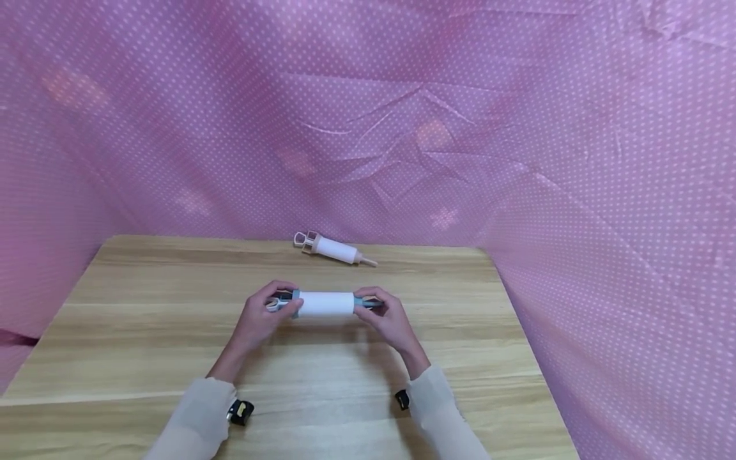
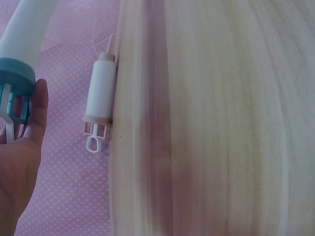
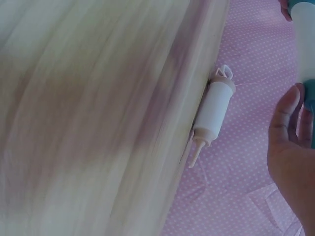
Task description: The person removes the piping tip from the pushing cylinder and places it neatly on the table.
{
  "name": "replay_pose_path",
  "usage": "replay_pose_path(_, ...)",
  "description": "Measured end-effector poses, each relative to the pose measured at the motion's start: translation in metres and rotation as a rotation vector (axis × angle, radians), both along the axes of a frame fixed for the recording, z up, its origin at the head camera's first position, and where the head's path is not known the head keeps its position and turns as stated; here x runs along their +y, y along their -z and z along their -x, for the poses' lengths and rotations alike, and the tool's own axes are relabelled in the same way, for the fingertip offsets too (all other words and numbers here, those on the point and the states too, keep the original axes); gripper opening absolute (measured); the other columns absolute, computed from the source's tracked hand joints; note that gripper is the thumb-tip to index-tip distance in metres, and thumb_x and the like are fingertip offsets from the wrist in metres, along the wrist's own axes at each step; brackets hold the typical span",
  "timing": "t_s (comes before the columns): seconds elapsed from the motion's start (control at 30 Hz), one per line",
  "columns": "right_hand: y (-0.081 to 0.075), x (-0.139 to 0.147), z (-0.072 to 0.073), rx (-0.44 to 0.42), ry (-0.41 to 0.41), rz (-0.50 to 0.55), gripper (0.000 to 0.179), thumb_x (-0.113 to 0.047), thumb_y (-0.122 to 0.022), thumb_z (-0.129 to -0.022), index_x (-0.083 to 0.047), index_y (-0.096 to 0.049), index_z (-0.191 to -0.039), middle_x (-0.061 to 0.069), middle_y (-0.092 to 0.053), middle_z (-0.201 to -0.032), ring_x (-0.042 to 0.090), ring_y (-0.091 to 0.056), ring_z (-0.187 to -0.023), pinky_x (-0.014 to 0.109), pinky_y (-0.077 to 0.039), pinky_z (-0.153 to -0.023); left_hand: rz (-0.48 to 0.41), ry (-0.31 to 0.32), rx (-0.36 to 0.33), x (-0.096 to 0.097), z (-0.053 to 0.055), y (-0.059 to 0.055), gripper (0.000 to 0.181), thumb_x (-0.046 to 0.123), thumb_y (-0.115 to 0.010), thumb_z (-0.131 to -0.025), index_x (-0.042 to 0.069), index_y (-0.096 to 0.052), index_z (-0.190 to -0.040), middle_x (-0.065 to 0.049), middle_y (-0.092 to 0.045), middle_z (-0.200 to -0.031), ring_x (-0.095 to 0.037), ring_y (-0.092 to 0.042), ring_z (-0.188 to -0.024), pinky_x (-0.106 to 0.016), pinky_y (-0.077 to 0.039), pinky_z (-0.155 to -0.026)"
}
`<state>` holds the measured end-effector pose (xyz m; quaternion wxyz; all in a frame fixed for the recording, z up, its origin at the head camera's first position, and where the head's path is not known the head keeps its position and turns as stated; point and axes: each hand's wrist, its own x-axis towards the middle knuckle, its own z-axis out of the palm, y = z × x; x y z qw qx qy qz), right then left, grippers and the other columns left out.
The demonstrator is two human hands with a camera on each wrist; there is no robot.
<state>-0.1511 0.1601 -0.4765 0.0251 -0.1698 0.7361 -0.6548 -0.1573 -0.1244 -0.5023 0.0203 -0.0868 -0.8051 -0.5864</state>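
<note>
A large syringe [image 1: 326,303] with a white barrel and teal ends is held level above the table in the head view. My left hand [image 1: 260,319] grips its handle end, thumb and fingers at the teal collar [image 2: 17,73]. At the other end my right hand [image 1: 395,324] pinches the teal nozzle end [image 3: 310,93] between thumb and fingers. Part of the handle and the nozzle tip are hidden by the hands. Beyond them lies a similar syringe [image 1: 336,250], white with tan ends, its ring handle to the left and its thin nozzle to the right.
The wooden table [image 1: 144,332] carries the tan-ended syringe near its far edge. Pink dotted cloth [image 1: 368,128] hangs behind the table and along its sides. Black wrist devices [image 1: 241,412] sit at both sleeve cuffs.
</note>
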Motion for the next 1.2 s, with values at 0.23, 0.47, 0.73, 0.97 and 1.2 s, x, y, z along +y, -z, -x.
replay_pose_path(0.23, 0.014, 0.004, 0.008, -0.077, -0.011, 0.045, 0.022, -0.002, -0.057, -0.103, 0.011, -0.063, -0.119, 0.025, -0.061, -0.127, 0.018, -0.064, -0.097, 0.054, -0.057, -0.086, -0.021, -0.011, -0.001, 0.000, -0.003, -0.005, 0.038, 0.031, -0.075, -0.094, 0.010, -0.066, -0.125, -0.011, -0.064, -0.122, -0.025, -0.057, -0.104, -0.030, -0.053, -0.083)
replay_pose_path(0.47, 0.011, 0.004, 0.012, -0.106, -0.013, 0.050, 0.033, -0.005, -0.059, -0.102, 0.007, -0.056, -0.132, 0.027, -0.057, -0.133, 0.024, -0.063, -0.109, 0.053, -0.057, -0.089, -0.034, -0.013, 0.017, 0.001, -0.003, -0.008, 0.039, 0.030, -0.077, -0.093, 0.011, -0.067, -0.124, -0.010, -0.065, -0.121, -0.023, -0.058, -0.105, -0.029, -0.052, -0.085)
replay_pose_path(0.73, 0.019, 0.006, 0.014, -0.190, -0.056, 0.022, 0.034, -0.009, -0.057, -0.104, 0.010, -0.055, -0.133, 0.026, -0.056, -0.130, 0.024, -0.065, -0.099, 0.065, -0.049, -0.095, -0.009, -0.014, 0.042, 0.001, -0.004, -0.005, 0.037, 0.024, -0.077, -0.093, 0.007, -0.066, -0.124, -0.010, -0.065, -0.120, -0.024, -0.059, -0.106, -0.026, -0.052, -0.084)
replay_pose_path(0.97, 0.018, 0.011, 0.015, -0.196, -0.075, 0.031, 0.031, -0.008, -0.061, -0.102, 0.007, -0.060, -0.129, 0.019, -0.061, -0.122, 0.020, -0.069, -0.087, 0.070, -0.048, -0.091, -0.002, -0.014, 0.034, 0.008, -0.015, -0.026, 0.035, 0.017, -0.074, -0.095, 0.001, -0.064, -0.124, -0.016, -0.064, -0.121, -0.026, -0.057, -0.107, -0.024, -0.050, -0.085)
replay_pose_path(1.2, 0.018, 0.013, 0.013, -0.149, -0.050, 0.045, 0.029, -0.006, -0.064, -0.100, 0.007, -0.061, -0.125, 0.022, -0.063, -0.119, 0.036, -0.068, -0.093, 0.061, -0.055, -0.086, -0.021, -0.010, 0.049, 0.013, -0.023, -0.040, 0.034, 0.015, -0.074, -0.094, -0.001, -0.064, -0.122, -0.018, -0.064, -0.119, -0.026, -0.058, -0.105, -0.023, -0.051, -0.083)
